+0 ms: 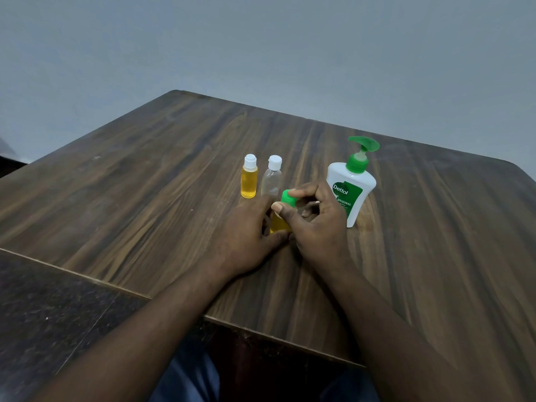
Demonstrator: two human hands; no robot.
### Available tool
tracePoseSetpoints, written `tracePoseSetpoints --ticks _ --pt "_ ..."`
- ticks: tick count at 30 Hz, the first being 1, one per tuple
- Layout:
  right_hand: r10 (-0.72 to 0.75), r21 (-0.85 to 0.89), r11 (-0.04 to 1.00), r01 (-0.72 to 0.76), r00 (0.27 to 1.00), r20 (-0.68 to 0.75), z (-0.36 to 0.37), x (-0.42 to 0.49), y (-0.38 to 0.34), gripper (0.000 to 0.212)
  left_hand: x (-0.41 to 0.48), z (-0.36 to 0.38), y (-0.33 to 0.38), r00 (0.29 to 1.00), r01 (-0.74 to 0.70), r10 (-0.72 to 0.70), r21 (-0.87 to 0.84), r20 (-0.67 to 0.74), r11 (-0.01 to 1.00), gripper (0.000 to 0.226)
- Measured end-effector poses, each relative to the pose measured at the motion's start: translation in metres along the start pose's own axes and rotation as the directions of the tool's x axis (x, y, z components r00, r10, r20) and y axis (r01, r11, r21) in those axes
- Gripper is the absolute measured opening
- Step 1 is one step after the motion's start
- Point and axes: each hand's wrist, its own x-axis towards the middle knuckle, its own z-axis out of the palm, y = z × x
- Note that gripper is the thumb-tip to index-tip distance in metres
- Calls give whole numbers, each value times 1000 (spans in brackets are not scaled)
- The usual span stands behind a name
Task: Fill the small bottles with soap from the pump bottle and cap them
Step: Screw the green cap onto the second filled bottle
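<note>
The right hand (316,224) pinched the green cap (289,197) between thumb and forefinger, with its other fingers curled loosely behind. The left hand (246,230) wrapped round the body of the small bottle (279,223) under that cap, thumb on the near side, and steadied it upright on the table (145,184). The bottle showed yellow soap through the gap between the two hands, though how full it was could not be told because the fingers covered most of it. Whether the cap was already tight or only resting on the neck could not be told either; it looked like the capping step for this bottle. Just behind the hands stood two more small bottles close together, both wearing white caps: the left bottle (249,178) was full of yellow soap, so it seemed finished, while the clear bottle (271,181) beside it looked empty. To the right, near the right hand, the white pump bottle (351,184) stood upright with its green pump head raised. By this reckoning one bottle was done, one was being closed, and the clear one had yet to be opened, filled and capped.
</note>
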Motion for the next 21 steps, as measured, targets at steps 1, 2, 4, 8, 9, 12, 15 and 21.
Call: tracePoseSetpoints --ticks 1,2,4,8,9,12,15,21 --pt "-20 29 999 19 999 26 0 -1 1 25 0 0 -1 1000 -10 10 -5 -1 1000 45" --pt "-36 62 998 33 998 50 -1 -2 1 21 1 0 -1 1000 -20 20 -5 1 1000 44" --pt "-38 96 995 32 998 59 -4 -2 2 21 2 0 -1 1000 -15 15 6 14 1000 45" --pt "-60 -54 997 58 997 -39 0 0 1 35 1 3 0 1000 12 -12 18 -19 1000 43" --pt "-78 -69 995 75 996 -50 1 0 2 35 1 4 1 1000 8 -8 21 -27 1000 45" --pt "-97 -20 995 96 995 -29 3 1 5 26 3 4 1 999 11 -12 -44 -32 999 46" --pt "-94 66 993 93 995 14 -1 0 7 17 2 -4 0 997 63 -51 -288 49 956 52" --pt "-163 -49 986 162 987 0 -3 1 10 15 0 -2 0 995 78 -89 -228 -37 971 49"
